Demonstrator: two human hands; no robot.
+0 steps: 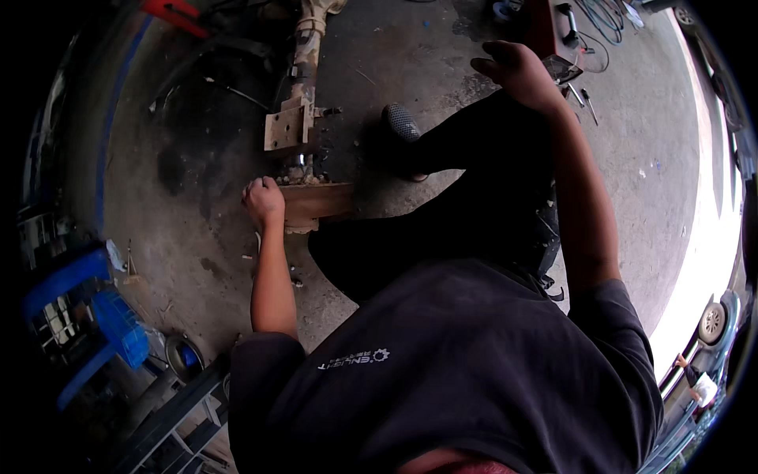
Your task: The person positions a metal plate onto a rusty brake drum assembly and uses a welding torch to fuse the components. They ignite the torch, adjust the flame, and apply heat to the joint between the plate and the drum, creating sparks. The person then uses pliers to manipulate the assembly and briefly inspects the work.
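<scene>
My left hand (264, 203) is closed at the left end of a brown wooden block (320, 200), its fingers curled over the edge. The block lies at the near end of a long, dirty metal axle tube (306, 59), which stretches away from me over the floor. A pale bracket plate with holes (284, 129) sits on the tube just beyond the block. My right hand (517, 75) is at my bent right knee, with nothing seen in it. Two of its fingers show apart and stretched to the left; the others are hidden.
A red box-like machine (549, 28) with hoses stands at far right, with slim hand tools (591, 107) on the floor beside it. A blue frame (67, 288) and a dark metal ladder-like rack (178, 426) are at left. Red equipment (175, 14) stands far left.
</scene>
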